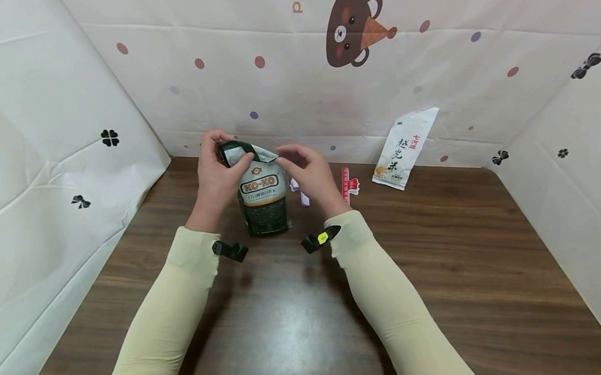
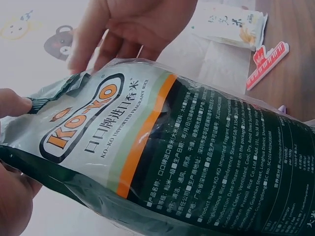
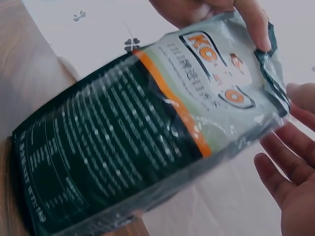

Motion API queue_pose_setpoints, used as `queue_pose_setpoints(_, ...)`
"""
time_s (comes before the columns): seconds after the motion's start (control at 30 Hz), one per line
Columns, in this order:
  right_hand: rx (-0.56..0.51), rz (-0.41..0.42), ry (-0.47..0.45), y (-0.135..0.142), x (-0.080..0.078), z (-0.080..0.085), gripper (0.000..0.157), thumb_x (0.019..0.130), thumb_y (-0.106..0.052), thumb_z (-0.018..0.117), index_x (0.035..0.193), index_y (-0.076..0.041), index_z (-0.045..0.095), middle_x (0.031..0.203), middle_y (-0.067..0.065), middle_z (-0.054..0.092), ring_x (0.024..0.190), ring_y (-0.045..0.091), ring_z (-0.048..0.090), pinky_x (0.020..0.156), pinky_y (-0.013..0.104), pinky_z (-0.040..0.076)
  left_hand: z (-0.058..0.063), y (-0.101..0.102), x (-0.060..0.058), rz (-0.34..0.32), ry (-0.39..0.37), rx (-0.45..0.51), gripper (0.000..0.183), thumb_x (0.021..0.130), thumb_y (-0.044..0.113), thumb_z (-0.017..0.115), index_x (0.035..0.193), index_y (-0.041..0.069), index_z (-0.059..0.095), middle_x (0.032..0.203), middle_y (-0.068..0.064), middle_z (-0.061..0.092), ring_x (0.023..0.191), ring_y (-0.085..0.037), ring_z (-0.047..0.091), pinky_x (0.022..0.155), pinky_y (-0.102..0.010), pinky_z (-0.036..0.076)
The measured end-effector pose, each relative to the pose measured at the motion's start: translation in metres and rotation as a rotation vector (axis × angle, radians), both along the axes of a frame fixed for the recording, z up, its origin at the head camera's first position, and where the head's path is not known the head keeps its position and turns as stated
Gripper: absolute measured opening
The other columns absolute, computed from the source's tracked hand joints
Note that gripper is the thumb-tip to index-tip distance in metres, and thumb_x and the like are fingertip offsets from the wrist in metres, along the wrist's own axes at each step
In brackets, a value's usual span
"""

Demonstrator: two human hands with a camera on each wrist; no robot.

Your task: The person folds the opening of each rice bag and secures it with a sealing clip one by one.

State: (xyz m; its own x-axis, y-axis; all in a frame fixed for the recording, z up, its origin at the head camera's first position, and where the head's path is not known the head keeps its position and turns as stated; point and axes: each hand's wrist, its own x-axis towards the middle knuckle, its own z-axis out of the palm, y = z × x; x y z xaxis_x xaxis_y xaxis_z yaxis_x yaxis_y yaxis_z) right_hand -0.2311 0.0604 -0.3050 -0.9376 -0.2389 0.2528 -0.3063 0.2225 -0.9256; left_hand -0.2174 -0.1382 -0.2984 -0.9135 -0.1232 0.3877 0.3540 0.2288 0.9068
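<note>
A green and silver KO-KO rice bag (image 1: 264, 197) stands upright on the table, its top folded over. My left hand (image 1: 216, 171) holds the fold at the left, its thumb (image 3: 256, 29) pressing on the front and its other fingers behind. At the opposite corner of the fold, my right hand (image 1: 307, 173) pinches the edge between thumb and forefinger. The remaining right fingers (image 3: 280, 177) spread loosely below that corner. In the left wrist view the bag's printed front (image 2: 172, 152) fills much of the picture.
A white rice packet (image 1: 404, 149) leans against the patterned back sheet (image 1: 286, 93). Left of it on the brown table (image 1: 434, 249) lies a red clip (image 1: 346, 185) with white bars. A purple and white clip (image 1: 305, 199) is partly covered by the right hand.
</note>
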Motion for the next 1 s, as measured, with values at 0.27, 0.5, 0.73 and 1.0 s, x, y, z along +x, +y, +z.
queue_pose_setpoints(0.27, -0.004, -0.074, 0.005, 0.018, -0.025, -0.033, 0.028, 0.092, -0.033, 0.066, 0.119, -0.022, 0.067, 0.118, -0.004, 0.066, 0.109, 0.008, 0.06, 0.096, 0.03, 0.049, -0.003, 0.0, 0.0, -0.011, 0.035, 0.032, 0.04, 0.086, 0.011, 0.072, 0.115, 0.016, 0.044, 0.123, 0.0, 0.05, 0.105, -0.016, 0.056, 0.083, -0.029, 0.052)
queue_pose_setpoints(0.5, 0.043, -0.143, 0.013, 0.031, -0.031, -0.042, 0.027, 0.092, -0.033, 0.066, 0.116, -0.021, 0.068, 0.116, -0.004, 0.066, 0.108, 0.01, 0.06, 0.098, 0.032, 0.048, -0.005, 0.0, 0.0, -0.007, 0.03, 0.037, 0.044, 0.086, 0.011, 0.073, 0.118, 0.013, 0.043, 0.124, 0.0, 0.05, 0.101, -0.015, 0.056, 0.081, -0.028, 0.051)
queue_pose_setpoints(0.73, 0.083, -0.177, 0.015, 0.042, -0.035, -0.052, 0.028, 0.093, -0.027, 0.066, 0.118, -0.015, 0.066, 0.118, 0.002, 0.066, 0.111, 0.014, 0.059, 0.1, 0.035, 0.047, -0.006, -0.001, -0.002, -0.018, 0.036, 0.05, 0.047, 0.086, 0.009, 0.072, 0.121, 0.008, 0.041, 0.123, 0.001, 0.05, 0.102, -0.015, 0.057, 0.082, -0.027, 0.052)
queue_pose_setpoints(1.0, 0.116, -0.232, 0.014, 0.057, -0.039, -0.064, 0.029, 0.092, -0.024, 0.067, 0.118, -0.011, 0.066, 0.117, 0.005, 0.066, 0.113, 0.018, 0.059, 0.1, 0.037, 0.047, -0.008, -0.002, -0.002, -0.033, 0.046, 0.05, 0.044, 0.086, 0.009, 0.071, 0.119, 0.013, 0.042, 0.126, 0.0, 0.049, 0.103, -0.016, 0.057, 0.084, -0.029, 0.052)
